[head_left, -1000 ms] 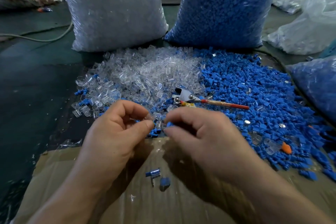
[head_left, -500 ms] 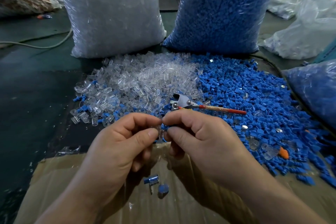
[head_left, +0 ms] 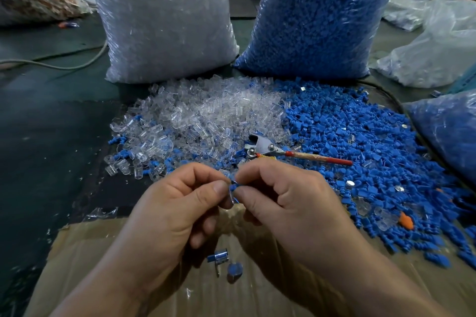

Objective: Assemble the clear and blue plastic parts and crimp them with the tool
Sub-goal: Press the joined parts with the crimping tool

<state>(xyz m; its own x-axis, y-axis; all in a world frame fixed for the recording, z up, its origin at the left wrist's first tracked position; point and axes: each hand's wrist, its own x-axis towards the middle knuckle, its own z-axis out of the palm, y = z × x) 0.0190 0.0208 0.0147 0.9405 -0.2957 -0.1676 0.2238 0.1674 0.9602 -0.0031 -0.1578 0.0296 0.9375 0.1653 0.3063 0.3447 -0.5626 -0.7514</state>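
Clear parts (head_left: 201,118) lie heaped in the middle of the bench (head_left: 51,136), left of centre. Near the front edge, the left hand (head_left: 177,216) and right hand (head_left: 293,208) meet fingertip to fingertip, both pinching one small clear-and-blue piece (head_left: 233,189) above the cardboard (head_left: 103,252). Just behind the right hand the crimping tool (head_left: 268,148) lies where the clear heap meets the blue parts (head_left: 360,141), which spread toward the right edge.

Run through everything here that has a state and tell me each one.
left hand, pinching the small part
right hand, pinching the small part
small part, held between both hands' fingertips
crimping tool, lying unheld on the piles
bag of clear parts, standing upright
bag of blue parts, standing upright
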